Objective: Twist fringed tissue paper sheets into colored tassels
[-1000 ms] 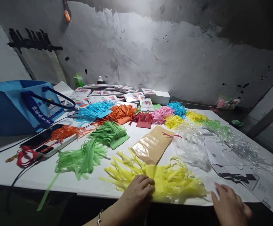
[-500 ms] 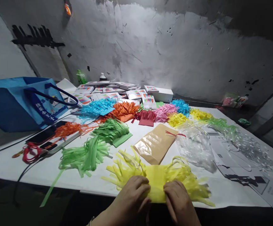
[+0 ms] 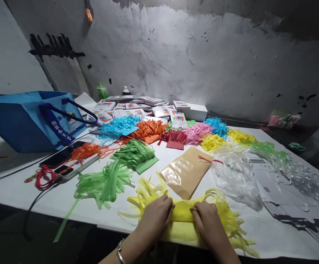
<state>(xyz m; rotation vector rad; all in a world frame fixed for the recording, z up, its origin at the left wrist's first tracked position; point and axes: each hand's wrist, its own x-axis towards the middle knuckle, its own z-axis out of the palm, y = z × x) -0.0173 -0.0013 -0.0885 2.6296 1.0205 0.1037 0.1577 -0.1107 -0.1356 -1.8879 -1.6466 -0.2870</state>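
Observation:
Yellow fringed tissue paper [image 3: 183, 231] lies at the table's near edge, its uncut band in the middle and cut strips fanning out left and right. My left hand [image 3: 157, 212] pinches the band's far edge on the left. On the right, my right hand [image 3: 206, 216] grips the same edge, fingers curled. Between the hands the far part of the band is raised and folded over toward me. Just beyond lies a brown paper envelope [image 3: 186, 171] with a shiny clear front. Light green fringed paper [image 3: 104, 183] rests to the left.
A darker green tassel bundle [image 3: 136, 156], orange [image 3: 151, 128], blue [image 3: 120, 124] and dark red [image 3: 176, 138] ones line the middle. Boxes [image 3: 134, 104] are stacked behind. A blue bag [image 3: 32, 121] stands left, near a phone [image 3: 61, 156]. Clear plastic bags [image 3: 236, 176] lie right.
Both hands have moved away from me, to the far edge of the yellow band, and that edge is now folded over. The camera view has shifted slightly left.

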